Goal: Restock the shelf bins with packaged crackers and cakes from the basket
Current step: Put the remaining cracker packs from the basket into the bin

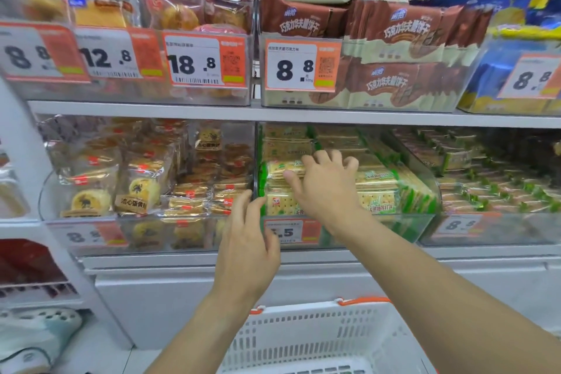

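Green-and-yellow cracker packs (376, 188) fill a clear shelf bin (425, 222) on the lower shelf. My right hand (326, 188) reaches into this bin with its fingers spread and rests on the packs at the front left. My left hand (247, 247) hovers in front of the bin's left front corner, its fingers relaxed and holding nothing. The white plastic basket (303, 340) with orange handles sits below my arms; its inside is mostly out of view.
A bin of gold-wrapped cakes (145, 188) stands to the left and a bin of pink-and-green packs (498, 188) to the right. Brown chocolate cracker packs (394, 70) fill the upper shelf bin. Orange price tags hang on the bin fronts.
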Demonstrator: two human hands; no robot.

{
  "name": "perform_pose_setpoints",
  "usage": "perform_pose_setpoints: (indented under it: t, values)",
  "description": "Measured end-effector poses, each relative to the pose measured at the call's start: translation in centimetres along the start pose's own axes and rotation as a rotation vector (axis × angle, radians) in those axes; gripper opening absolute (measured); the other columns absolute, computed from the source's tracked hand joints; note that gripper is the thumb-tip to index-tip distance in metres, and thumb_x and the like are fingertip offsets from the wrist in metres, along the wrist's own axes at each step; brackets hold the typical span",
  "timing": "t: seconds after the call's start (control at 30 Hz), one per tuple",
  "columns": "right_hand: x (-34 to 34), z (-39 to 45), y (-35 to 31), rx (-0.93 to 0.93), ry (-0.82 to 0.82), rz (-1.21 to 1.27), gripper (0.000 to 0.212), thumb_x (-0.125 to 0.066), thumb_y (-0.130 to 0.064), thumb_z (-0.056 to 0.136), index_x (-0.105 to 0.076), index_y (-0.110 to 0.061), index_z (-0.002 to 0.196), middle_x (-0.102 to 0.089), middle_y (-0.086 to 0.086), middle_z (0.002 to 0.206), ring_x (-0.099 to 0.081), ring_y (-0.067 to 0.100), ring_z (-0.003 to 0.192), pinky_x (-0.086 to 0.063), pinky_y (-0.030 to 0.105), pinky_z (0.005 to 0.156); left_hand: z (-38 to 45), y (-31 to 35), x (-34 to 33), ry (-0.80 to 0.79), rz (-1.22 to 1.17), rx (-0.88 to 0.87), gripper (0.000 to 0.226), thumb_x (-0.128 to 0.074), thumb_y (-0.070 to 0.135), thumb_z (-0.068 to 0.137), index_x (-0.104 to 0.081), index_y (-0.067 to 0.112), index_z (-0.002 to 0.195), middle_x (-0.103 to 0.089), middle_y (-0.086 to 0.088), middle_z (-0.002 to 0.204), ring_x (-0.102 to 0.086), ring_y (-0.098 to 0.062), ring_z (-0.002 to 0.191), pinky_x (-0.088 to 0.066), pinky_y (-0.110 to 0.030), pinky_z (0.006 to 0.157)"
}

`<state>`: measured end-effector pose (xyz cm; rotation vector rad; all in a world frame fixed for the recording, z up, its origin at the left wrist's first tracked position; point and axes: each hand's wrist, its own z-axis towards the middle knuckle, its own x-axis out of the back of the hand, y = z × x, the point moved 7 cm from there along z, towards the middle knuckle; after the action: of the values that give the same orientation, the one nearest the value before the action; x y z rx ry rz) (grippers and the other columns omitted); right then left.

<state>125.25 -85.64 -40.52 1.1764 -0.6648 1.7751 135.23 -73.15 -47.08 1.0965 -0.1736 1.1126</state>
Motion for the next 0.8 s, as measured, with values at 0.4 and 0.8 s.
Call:
perform_pose_setpoints:
  t: [0.4,0.8]
  values:
    - [-5.5,-18.3,0.8,0.32,0.193,0.692,0.012,-0.059,-0.007,0.09,-0.062,-0.008,0.102,-0.055,0.001,0.098,-0.05,0.01,0.083,-0.038,0.02,0.073,-13.0,-5.2,-6.1,-0.215,-0.122,0.152,0.014,-0.051,0.009,0.093,-0.059,0.02,0.096,-0.061,0.009,0.091,-0.053,-0.008,0.079,-0.043,-0.027,0.071]
    - [-28.3,-38.7,8.5,-0.168,-1.359,0.196,0.057,-0.057,-0.034,0.091,-0.04,-0.038,0.146,-0.059,0.005,0.134,-0.053,0.028,0.127,-0.034,0.048,0.116,-35.9,-12.3,-16.4,-1.309,0.048,0.58,0.018,-0.042,0.032,0.103,-0.052,0.02,0.094,-0.058,0.003,0.086,-0.052,-0.012,0.074,-0.041,-0.027,0.067]
